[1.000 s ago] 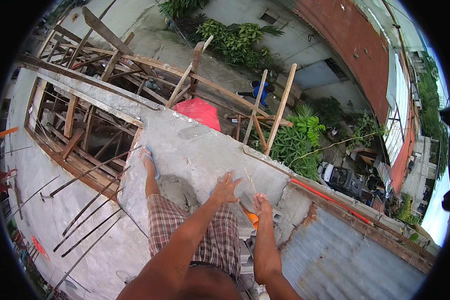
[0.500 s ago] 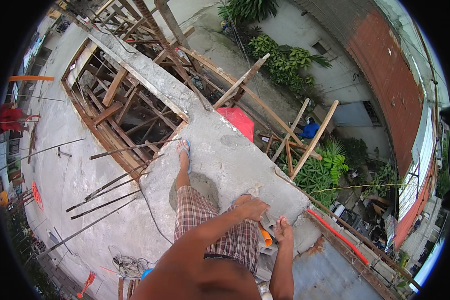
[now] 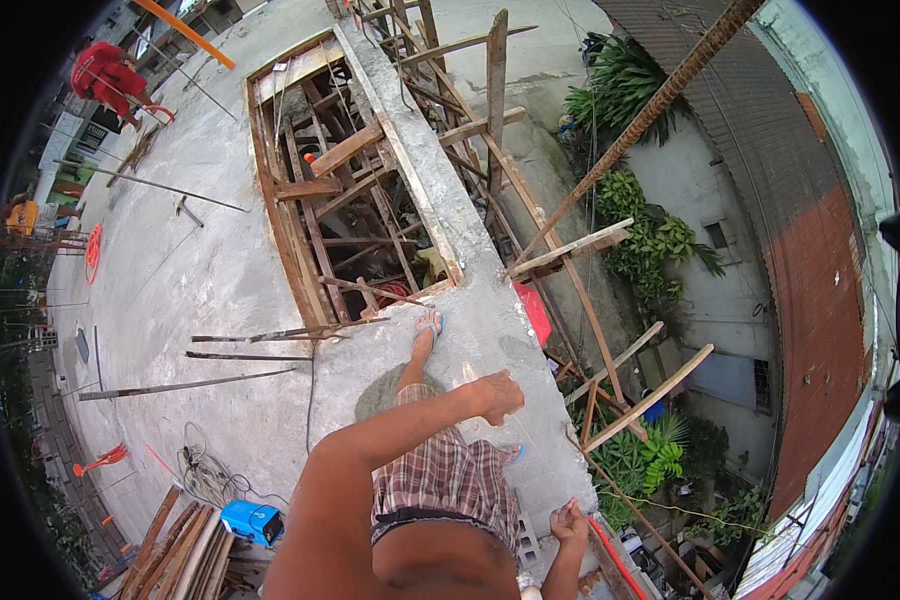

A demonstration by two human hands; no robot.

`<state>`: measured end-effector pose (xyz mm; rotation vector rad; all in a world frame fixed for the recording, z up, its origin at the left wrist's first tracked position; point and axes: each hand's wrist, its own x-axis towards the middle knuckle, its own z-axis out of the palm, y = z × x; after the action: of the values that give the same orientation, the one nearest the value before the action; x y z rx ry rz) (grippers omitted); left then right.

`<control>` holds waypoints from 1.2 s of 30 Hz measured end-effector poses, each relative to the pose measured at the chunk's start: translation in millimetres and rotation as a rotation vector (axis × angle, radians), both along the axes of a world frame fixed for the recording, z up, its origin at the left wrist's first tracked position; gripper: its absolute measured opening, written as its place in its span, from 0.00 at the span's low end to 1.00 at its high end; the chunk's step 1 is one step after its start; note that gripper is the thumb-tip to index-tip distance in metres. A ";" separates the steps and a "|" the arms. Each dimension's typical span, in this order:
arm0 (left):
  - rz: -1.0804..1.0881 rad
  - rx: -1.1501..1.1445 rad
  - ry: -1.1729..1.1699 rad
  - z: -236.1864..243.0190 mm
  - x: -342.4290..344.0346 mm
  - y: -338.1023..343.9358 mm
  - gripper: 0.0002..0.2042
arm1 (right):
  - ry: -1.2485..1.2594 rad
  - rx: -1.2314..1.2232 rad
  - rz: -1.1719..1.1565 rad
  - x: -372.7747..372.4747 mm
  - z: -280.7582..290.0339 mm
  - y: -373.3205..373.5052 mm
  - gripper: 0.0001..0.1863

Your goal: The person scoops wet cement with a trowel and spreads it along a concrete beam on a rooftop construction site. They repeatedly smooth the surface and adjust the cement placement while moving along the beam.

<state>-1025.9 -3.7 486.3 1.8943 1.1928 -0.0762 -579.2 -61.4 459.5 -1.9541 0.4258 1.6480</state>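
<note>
My left hand [image 3: 497,398] is raised in front of my body, fingers closed in a pinch. My right hand [image 3: 568,522] is lower and to the right, beside the slab's edge, fingers curled together. A thin pale string [image 3: 532,450], hard to make out, seems to stretch from one hand to the other. Below the hands is the grey concrete slab [image 3: 490,350], where my feet stand in blue flip-flops [image 3: 440,322]. A darker, round patch of mortar [image 3: 378,396] lies beside my left leg. Near my right forearm are a grey hollow block [image 3: 527,540] and a red pipe [image 3: 615,557].
A framed opening [image 3: 345,200] with wooden props drops away ahead. Rusty rebars [image 3: 185,388] stick out on the left. Past the right edge are timber braces [image 3: 650,398] and a drop to plants. A blue machine [image 3: 252,521], cables and planks [image 3: 175,550] lie behind left. A person in red [image 3: 110,75] is far left.
My hands have moved apart: the left one forward, the right one back toward my side. The view has swung, bringing the blue machine and planks into sight.
</note>
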 end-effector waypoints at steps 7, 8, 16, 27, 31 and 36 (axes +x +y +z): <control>0.075 0.139 -0.017 12.3 -85.7 6.1 0.08 | 0.019 -0.035 -0.053 -21.3 -3.7 18.5 0.04; 0.097 0.169 -0.034 15.5 -95.4 10.6 0.08 | 0.040 -0.040 -0.058 -23.5 -4.0 20.6 0.04; 0.192 0.437 -0.036 54.2 -155.6 45.7 0.03 | 0.018 -0.011 -0.169 -24.8 3.1 34.0 0.05; 0.254 0.339 -0.290 52.6 -189.6 36.2 0.06 | 0.039 0.016 -0.130 -19.8 3.8 34.3 0.05; 0.354 0.224 -0.219 59.6 -203.7 36.6 0.09 | 0.075 0.017 -0.133 -16.5 3.3 32.2 0.05; 0.419 0.323 -0.143 77.3 -232.2 36.8 0.10 | 0.066 0.011 -0.125 -16.1 2.1 32.4 0.04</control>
<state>-1258.1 33.1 563.5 1.8376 1.5451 0.4967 -595.2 -29.0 461.6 -1.8304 0.5516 1.6351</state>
